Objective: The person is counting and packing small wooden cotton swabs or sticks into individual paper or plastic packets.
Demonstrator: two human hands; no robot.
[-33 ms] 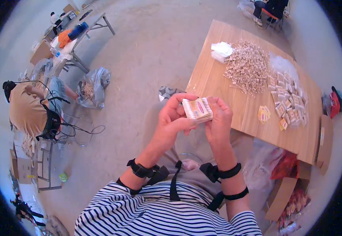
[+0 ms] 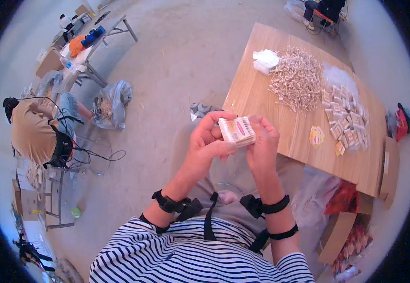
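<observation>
Between my two hands, above the floor beside the table, is a small packet of cotton swabs [image 2: 236,129] with a yellow and white card on its face. Rows of white swab tips show along its edges. My left hand [image 2: 206,140] is closed on its left side, thumb along the lower edge. My right hand [image 2: 264,141] grips the right end, with fingers bent over that corner. The underside of the packet is hidden. On the wooden table [image 2: 247,80] lie a heap of loose cotton swabs [image 2: 295,78], several filled packets [image 2: 349,120] and a few yellow cards [image 2: 316,136].
White bags [image 2: 266,61] lie beside the heap, and clear plastic [image 2: 339,78] sits behind the packets. Open cardboard boxes [image 2: 337,238] stand below the table's right side. At left, a person in a tan shirt [image 2: 35,129] bends near a grey plastic bag [image 2: 114,106] and a long bench.
My right thumb and fingers have shifted slightly over the packet's right end. Otherwise nothing has visibly moved.
</observation>
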